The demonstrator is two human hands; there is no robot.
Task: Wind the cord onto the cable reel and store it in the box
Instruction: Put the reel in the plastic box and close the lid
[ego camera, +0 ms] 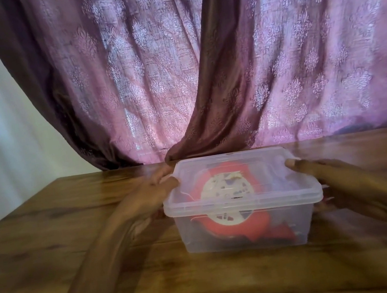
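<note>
Reel is already in the box near the table's far edge, lid on. Your left hand and right hand grip its sides; maybe just press the lid shut.

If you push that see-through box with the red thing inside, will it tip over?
Probably not: the box looks low and wide and sits flat on the table, so it should slide. Its clear plastic walls look smooth, maybe slippery. The red reel fills much of it, so it likely won't rattle much.
</note>
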